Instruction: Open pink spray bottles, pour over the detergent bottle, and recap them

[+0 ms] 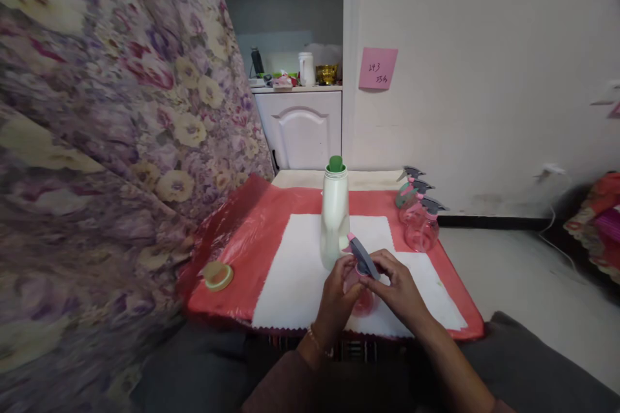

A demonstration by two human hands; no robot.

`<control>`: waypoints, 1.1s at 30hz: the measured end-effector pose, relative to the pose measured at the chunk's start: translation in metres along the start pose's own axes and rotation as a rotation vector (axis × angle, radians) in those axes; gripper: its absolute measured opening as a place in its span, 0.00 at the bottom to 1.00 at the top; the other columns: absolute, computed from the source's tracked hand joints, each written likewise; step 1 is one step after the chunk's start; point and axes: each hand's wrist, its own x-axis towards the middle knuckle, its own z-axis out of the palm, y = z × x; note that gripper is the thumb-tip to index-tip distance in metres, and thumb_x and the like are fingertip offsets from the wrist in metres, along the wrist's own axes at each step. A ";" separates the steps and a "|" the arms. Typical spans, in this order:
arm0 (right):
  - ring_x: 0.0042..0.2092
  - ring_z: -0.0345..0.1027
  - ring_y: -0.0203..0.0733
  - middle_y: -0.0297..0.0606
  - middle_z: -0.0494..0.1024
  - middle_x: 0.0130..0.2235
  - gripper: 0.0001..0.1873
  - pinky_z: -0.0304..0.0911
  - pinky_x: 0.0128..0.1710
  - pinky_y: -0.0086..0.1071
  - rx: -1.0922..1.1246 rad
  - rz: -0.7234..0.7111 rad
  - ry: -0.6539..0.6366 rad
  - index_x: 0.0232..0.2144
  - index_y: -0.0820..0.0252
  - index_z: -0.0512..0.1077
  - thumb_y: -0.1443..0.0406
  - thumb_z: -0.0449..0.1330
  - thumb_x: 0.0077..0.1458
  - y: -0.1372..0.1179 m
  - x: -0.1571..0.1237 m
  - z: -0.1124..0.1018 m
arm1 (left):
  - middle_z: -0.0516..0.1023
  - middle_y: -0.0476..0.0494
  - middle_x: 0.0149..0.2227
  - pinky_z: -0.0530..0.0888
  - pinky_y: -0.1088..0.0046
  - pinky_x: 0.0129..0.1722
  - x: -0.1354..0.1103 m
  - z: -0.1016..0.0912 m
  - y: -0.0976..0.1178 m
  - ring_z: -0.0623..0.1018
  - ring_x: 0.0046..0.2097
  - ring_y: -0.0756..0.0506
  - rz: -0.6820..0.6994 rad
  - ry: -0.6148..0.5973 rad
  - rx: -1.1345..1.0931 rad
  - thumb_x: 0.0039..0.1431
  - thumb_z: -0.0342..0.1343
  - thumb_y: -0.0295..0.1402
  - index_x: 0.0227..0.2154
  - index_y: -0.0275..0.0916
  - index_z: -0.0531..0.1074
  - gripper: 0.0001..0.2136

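A pink see-through spray bottle (363, 303) with a grey and pink trigger head (363, 255) is between my hands at the near side of the table. My left hand (336, 290) is closed round the bottle's upper part. With its fingers and thumb, my right hand (394, 287) grips the spray head at the collar, and the fingers hide part of the neck. Just beyond stands a tall pale green bottle (334, 206) with a green stopper or funnel (335, 164) in its mouth. A round pale lid (219, 276) lies far to the left.
Several spray bottles (421, 232) stand in a row along the table's right edge. A white cloth (290, 271) lies over the red table cover (232, 239). A floral curtain (145, 129) hangs at the left; a white cabinet (305, 129) stands behind.
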 end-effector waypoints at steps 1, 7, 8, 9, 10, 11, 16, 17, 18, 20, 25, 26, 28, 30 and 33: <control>0.37 0.66 0.41 0.35 0.71 0.36 0.07 0.61 0.37 0.34 -0.029 0.003 0.016 0.36 0.56 0.75 0.67 0.63 0.52 -0.001 0.001 0.001 | 0.73 0.41 0.50 0.68 0.60 0.56 0.000 -0.001 0.001 0.73 0.54 0.41 0.008 -0.006 0.037 0.54 0.58 0.26 0.49 0.40 0.66 0.19; 0.30 0.62 0.40 0.31 0.68 0.28 0.10 0.58 0.31 0.33 -0.113 0.128 0.179 0.29 0.57 0.68 0.66 0.65 0.44 -0.002 0.002 0.015 | 0.73 0.45 0.45 0.70 0.64 0.51 0.000 -0.002 0.008 0.74 0.49 0.43 0.068 -0.001 0.195 0.55 0.57 0.24 0.46 0.41 0.71 0.15; 0.30 0.62 0.40 0.31 0.68 0.28 0.10 0.59 0.31 0.33 -0.092 0.142 0.198 0.29 0.57 0.67 0.66 0.65 0.44 -0.001 0.002 0.018 | 0.73 0.45 0.45 0.69 0.64 0.52 0.000 -0.003 0.009 0.74 0.49 0.43 0.070 -0.011 0.195 0.55 0.57 0.24 0.46 0.42 0.71 0.16; 0.30 0.63 0.40 0.30 0.69 0.27 0.10 0.59 0.31 0.33 -0.070 0.147 0.209 0.30 0.57 0.67 0.65 0.64 0.44 0.000 0.002 0.020 | 0.73 0.44 0.46 0.69 0.64 0.53 -0.001 -0.005 0.010 0.73 0.50 0.43 0.071 -0.028 0.188 0.56 0.57 0.25 0.48 0.42 0.70 0.16; 0.30 0.63 0.40 0.30 0.69 0.27 0.10 0.59 0.31 0.33 -0.053 0.146 0.218 0.29 0.57 0.67 0.64 0.64 0.44 0.001 0.001 0.021 | 0.72 0.44 0.48 0.68 0.63 0.55 -0.002 -0.007 0.012 0.72 0.52 0.43 0.069 -0.049 0.170 0.56 0.57 0.25 0.50 0.43 0.69 0.18; 0.30 0.62 0.40 0.30 0.68 0.27 0.10 0.59 0.32 0.33 -0.041 0.141 0.224 0.29 0.57 0.67 0.63 0.64 0.45 0.003 0.001 0.023 | 0.71 0.43 0.51 0.67 0.62 0.57 -0.003 -0.010 0.015 0.71 0.55 0.42 0.065 -0.072 0.144 0.58 0.57 0.27 0.52 0.43 0.68 0.19; 0.30 0.62 0.39 0.29 0.67 0.27 0.11 0.60 0.32 0.33 -0.016 0.119 0.249 0.29 0.56 0.64 0.63 0.64 0.45 0.008 0.001 0.025 | 0.70 0.42 0.51 0.65 0.62 0.57 -0.001 -0.014 0.045 0.69 0.55 0.42 0.034 -0.038 0.239 0.65 0.50 0.34 0.51 0.43 0.69 0.13; 0.30 0.62 0.39 0.29 0.67 0.27 0.10 0.60 0.32 0.32 -0.016 0.114 0.255 0.29 0.56 0.64 0.63 0.63 0.45 0.008 0.001 0.026 | 0.70 0.43 0.48 0.67 0.63 0.54 0.001 -0.012 0.053 0.70 0.52 0.43 0.038 -0.017 0.292 0.65 0.51 0.35 0.49 0.42 0.71 0.12; 0.30 0.62 0.39 0.28 0.66 0.27 0.10 0.60 0.31 0.32 -0.015 0.111 0.265 0.28 0.56 0.63 0.64 0.62 0.45 0.008 0.001 0.026 | 0.71 0.44 0.44 0.67 0.64 0.50 0.005 -0.010 0.059 0.71 0.49 0.43 0.034 0.000 0.339 0.63 0.53 0.35 0.47 0.42 0.72 0.11; 0.30 0.61 0.38 0.27 0.64 0.26 0.09 0.59 0.30 0.31 -0.014 0.108 0.290 0.27 0.55 0.63 0.66 0.61 0.44 0.006 0.001 0.026 | 0.70 0.47 0.38 0.68 0.67 0.44 0.014 -0.005 0.069 0.71 0.42 0.45 -0.016 0.017 0.398 0.58 0.58 0.34 0.40 0.40 0.73 0.08; 0.29 0.60 0.37 0.27 0.63 0.26 0.09 0.58 0.29 0.30 -0.016 0.097 0.312 0.26 0.55 0.61 0.65 0.60 0.44 0.004 0.001 0.027 | 0.66 0.52 0.29 0.64 0.71 0.33 0.028 -0.001 0.073 0.67 0.32 0.48 -0.189 -0.031 0.311 0.53 0.61 0.35 0.31 0.39 0.72 0.07; 0.29 0.60 0.37 0.27 0.63 0.26 0.09 0.58 0.29 0.31 -0.017 0.101 0.312 0.26 0.55 0.61 0.65 0.61 0.45 0.005 0.001 0.027 | 0.65 0.52 0.29 0.63 0.72 0.32 0.029 -0.002 0.071 0.66 0.32 0.49 -0.191 -0.034 0.277 0.53 0.60 0.36 0.30 0.38 0.72 0.07; 0.29 0.61 0.38 0.27 0.64 0.25 0.10 0.59 0.30 0.31 -0.020 0.117 0.319 0.27 0.55 0.62 0.64 0.62 0.46 0.005 0.001 0.028 | 0.65 0.52 0.29 0.63 0.72 0.33 0.029 -0.004 0.067 0.66 0.32 0.49 -0.187 -0.036 0.219 0.54 0.60 0.37 0.30 0.38 0.73 0.07; 0.30 0.62 0.39 0.28 0.65 0.27 0.10 0.60 0.31 0.32 -0.014 0.123 0.322 0.29 0.56 0.65 0.63 0.63 0.46 0.006 0.001 0.028 | 0.66 0.50 0.30 0.64 0.72 0.34 0.027 -0.007 0.062 0.67 0.34 0.48 -0.190 -0.050 0.171 0.55 0.60 0.39 0.31 0.38 0.74 0.09; 0.33 0.63 0.40 0.31 0.67 0.31 0.10 0.61 0.35 0.33 -0.001 0.074 0.276 0.36 0.56 0.70 0.62 0.63 0.50 0.006 0.000 0.025 | 0.69 0.48 0.33 0.66 0.70 0.37 0.026 -0.009 0.057 0.69 0.36 0.46 -0.205 -0.072 0.129 0.56 0.59 0.42 0.34 0.38 0.75 0.11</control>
